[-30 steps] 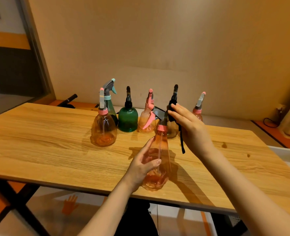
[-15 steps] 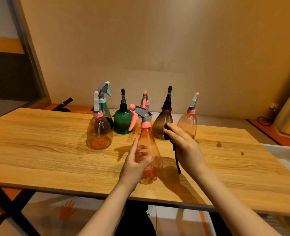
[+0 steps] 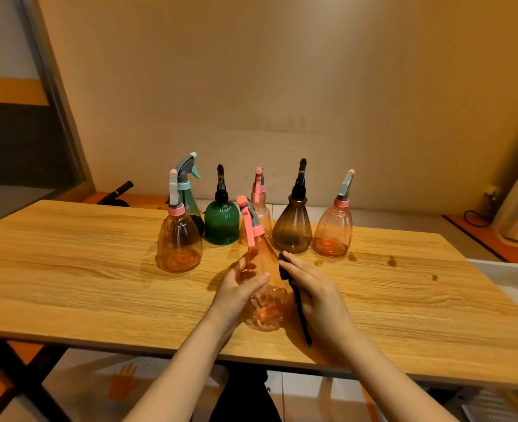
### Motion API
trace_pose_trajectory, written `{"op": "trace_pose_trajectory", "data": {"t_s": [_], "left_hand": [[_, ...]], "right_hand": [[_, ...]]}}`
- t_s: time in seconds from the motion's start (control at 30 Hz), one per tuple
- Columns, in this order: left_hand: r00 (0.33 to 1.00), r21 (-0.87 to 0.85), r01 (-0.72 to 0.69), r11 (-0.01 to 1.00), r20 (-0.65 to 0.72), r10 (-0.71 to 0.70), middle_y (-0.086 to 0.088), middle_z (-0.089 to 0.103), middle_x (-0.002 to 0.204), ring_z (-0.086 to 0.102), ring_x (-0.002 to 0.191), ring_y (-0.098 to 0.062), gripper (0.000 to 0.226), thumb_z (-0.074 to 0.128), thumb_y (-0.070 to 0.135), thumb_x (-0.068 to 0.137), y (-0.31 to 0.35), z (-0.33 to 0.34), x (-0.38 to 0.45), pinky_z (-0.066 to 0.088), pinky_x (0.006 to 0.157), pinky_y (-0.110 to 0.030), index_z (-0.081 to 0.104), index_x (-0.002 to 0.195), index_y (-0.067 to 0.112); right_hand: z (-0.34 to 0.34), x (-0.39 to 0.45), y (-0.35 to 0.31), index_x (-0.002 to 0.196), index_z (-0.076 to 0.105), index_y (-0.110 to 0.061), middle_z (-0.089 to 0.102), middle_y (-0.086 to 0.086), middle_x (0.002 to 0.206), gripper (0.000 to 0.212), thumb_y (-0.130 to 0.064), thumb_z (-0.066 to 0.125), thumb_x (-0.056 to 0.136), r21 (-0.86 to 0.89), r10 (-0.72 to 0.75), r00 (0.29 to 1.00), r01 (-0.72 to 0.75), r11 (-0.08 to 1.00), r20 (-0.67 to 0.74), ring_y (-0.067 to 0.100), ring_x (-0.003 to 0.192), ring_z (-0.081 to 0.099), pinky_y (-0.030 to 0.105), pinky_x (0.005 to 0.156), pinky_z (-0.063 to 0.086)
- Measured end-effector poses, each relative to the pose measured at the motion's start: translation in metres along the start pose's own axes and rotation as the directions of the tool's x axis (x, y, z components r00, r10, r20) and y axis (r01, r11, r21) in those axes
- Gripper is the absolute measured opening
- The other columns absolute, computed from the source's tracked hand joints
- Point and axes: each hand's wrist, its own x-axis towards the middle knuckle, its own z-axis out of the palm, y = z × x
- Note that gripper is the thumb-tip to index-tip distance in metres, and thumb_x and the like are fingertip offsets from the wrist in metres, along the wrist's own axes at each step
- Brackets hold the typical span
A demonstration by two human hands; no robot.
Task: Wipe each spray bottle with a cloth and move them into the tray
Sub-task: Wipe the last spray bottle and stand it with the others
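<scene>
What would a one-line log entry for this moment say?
step: wiping | left hand: holds orange bottle | right hand: presses black cloth on it | tray: no bottle visible

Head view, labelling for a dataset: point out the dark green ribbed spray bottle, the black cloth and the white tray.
Dark green ribbed spray bottle (image 3: 222,222), head view, on its ribbed body.
Black cloth (image 3: 302,315), head view, on its hanging strip.
White tray (image 3: 509,277), head view, on its inner wall.
</scene>
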Motion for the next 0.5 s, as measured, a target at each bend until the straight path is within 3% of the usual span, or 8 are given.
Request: {"op": "trace_pose_trajectory", "data": {"t_s": [0.1,0.2,0.33,0.37,0.5], "left_hand": [[1.000,0.015,-0.010,1.000,0.025,0.009,-0.006,0.065,0.121,0.062,0.112,-0.023,0.050,0.080,0.030,0.073,-0.002,0.002,0.003,0.051,0.095,-0.045,0.059,0.119,0.030],[1.000,0.003,-0.025,1.000,0.000,0.025,-0.004,0.068,0.116,0.066,0.106,-0.021,0.058,0.070,0.038,0.072,-0.005,0.005,-0.001,0.055,0.089,-0.041,0.054,0.126,0.026],[0.996,0.082,-0.080,0.993,-0.045,0.083,0.012,0.072,0.099,0.067,0.095,-0.012,0.068,0.064,0.072,0.064,-0.005,0.010,-0.006,0.054,0.085,-0.039,0.054,0.122,0.038],[0.996,0.078,-0.068,0.995,-0.046,0.072,0.012,0.071,0.100,0.066,0.096,-0.012,0.068,0.061,0.073,0.067,-0.005,0.011,-0.006,0.053,0.087,-0.041,0.053,0.125,0.037],[1.000,-0.049,-0.001,0.999,-0.015,0.001,0.001,0.069,0.113,0.063,0.110,-0.022,0.036,0.043,0.033,0.096,-0.002,0.011,-0.005,0.048,0.098,-0.046,0.050,0.132,0.030]], "right_hand": [[-0.001,-0.001,0.000,0.128,0.055,-0.013,0.045,-0.005,0.135,0.051,-0.001,0.050,0.078,0.008,0.002,1.000,-0.002,1.000,-0.015,0.001,0.126,0.036,0.007,0.103,0.025],[0.000,-0.003,0.002,0.128,0.055,-0.014,0.046,-0.005,0.135,0.051,-0.002,0.049,0.079,0.009,0.012,1.000,-0.012,1.000,-0.021,0.003,0.126,0.038,0.009,0.104,0.028],[0.004,-0.006,0.003,0.128,0.056,-0.015,0.049,-0.004,0.136,0.048,-0.002,0.050,0.082,0.074,0.066,0.998,-0.064,0.995,-0.022,0.005,0.127,0.042,0.016,0.105,0.032],[0.005,-0.006,0.002,0.127,0.056,-0.017,0.049,-0.006,0.135,0.048,-0.001,0.050,0.083,0.108,0.093,0.995,-0.090,0.990,-0.027,0.001,0.126,0.042,0.014,0.105,0.031],[0.008,-0.005,-0.002,0.122,0.052,-0.029,0.049,-0.017,0.129,0.056,0.012,0.051,0.086,0.247,0.214,0.976,-0.198,0.949,-0.040,-0.016,0.122,0.036,0.007,0.102,0.028]]}}
